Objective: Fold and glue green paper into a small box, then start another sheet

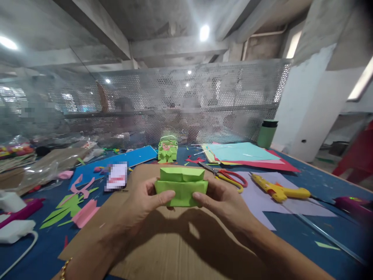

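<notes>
Between my two hands is a folded green paper box (182, 188), held up above a sheet of brown cardboard (163, 249). My left hand (153, 196) grips its left end, thumb across the front face and fingers behind. On the right end, my right hand (214, 196) pinches it the same way. A raised paper flap stands along the box's back edge. Behind it sits a small green paper basket (168, 149) with a handle and a pink flower on its front. The fingers behind the box are mostly hidden.
To the right lie scissors (233, 177) with red and yellow handles and a yellow glue gun (279, 190) on lilac paper (250, 206). Coloured paper sheets (244, 151) and a green bottle (267, 134) stand farther back. Green paper leaves (65, 208) and pink scraps (86, 214) lie left.
</notes>
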Demonstrator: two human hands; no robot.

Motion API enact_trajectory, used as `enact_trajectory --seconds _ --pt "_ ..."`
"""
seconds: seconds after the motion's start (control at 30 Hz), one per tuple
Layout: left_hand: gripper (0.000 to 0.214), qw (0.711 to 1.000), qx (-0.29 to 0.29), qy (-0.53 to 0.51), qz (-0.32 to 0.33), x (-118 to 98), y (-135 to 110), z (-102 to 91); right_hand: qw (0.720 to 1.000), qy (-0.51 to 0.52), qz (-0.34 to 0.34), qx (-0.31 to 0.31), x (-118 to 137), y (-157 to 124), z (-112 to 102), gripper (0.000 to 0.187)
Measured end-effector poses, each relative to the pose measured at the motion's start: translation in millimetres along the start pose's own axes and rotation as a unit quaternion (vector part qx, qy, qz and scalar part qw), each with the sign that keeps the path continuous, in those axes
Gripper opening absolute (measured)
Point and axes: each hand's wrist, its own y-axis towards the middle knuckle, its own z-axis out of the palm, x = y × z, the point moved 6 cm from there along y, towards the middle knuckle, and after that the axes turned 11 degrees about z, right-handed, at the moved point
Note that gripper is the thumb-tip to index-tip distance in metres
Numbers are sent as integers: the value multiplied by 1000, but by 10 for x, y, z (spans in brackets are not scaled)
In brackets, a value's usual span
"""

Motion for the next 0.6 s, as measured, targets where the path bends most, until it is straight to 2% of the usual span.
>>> enact_trajectory --seconds 0.23,0.47,0.6 --pt "43 997 -3 -74 19 2 6 91 999 11 38 7 10 -36 35 32" --pt "38 998 -31 -60 4 55 12 82 998 12 56 -29 -68 -20 -19 35" --pt "38 998 -36 -56 -2 73 -2 99 995 73 59 -45 -150 22 -17 40"
